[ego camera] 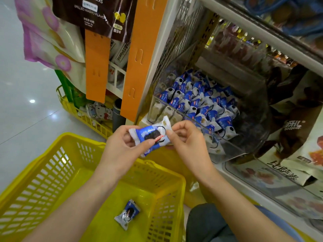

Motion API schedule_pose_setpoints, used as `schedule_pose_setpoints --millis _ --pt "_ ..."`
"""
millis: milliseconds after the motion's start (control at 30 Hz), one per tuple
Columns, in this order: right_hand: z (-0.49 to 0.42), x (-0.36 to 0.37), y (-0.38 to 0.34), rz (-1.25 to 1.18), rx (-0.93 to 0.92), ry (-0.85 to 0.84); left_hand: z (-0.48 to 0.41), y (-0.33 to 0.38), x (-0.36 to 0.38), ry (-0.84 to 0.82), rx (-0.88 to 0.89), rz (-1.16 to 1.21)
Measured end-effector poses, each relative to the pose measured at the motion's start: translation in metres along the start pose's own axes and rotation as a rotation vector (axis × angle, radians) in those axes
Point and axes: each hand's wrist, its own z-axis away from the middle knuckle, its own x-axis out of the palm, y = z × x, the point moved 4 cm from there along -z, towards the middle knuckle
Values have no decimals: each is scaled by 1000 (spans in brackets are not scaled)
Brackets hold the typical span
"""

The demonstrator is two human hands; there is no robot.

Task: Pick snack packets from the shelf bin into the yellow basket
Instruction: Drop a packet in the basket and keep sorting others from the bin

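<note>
**Both hands hold one snack packet above the yellow basket**

The left hand [125, 142] and the right hand [185, 137] each pinch an end of a blue-and-white snack packet [152, 135], fingers curled round it. The packet is held in the air above the far rim of the yellow basket [52, 172], just in front of the clear shelf bin [244, 145]. The bin is piled with more blue packets [197, 102] of the same kind. One packet [127, 213] already lies on the basket floor. A second yellow basket [90, 119] stands further back, by an orange strip [139, 58].
</note>
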Motion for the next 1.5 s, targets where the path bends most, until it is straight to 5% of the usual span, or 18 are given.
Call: schedule_pose_setpoints --millis 167,233,367,667,900,1033,1133,1300,1400,1500 --pt "8 19 11 75 195 -319 1 6 -15 117 107 4" --pt "14 26 12 198 132 -388 2 6 -17 110 120 -25" --pt "17 24 -1 342 -185 -283 3 4 -17 57 127 -98" --pt "13 20 -7 98 -144 -186 9 5 -6 -115 92 -127" --pt "24 22 -19 373 -525 -28 7 6 -6 -62 77 -77" --pt "19 10 -25 307 -601 83 1 -4 -11 -1 -196 -23" --pt "18 9 -24 234 -639 1 6 -6 -4 -173 -451 167" --pt "21 10 -24 354 -739 -147 6 0 -4 -184 -301 430" --pt "20 12 -21 389 -656 -203 4 4 -9 -95 -211 360" --pt "16 11 -14 268 -325 -182 5 9 -11 -38 -81 166"
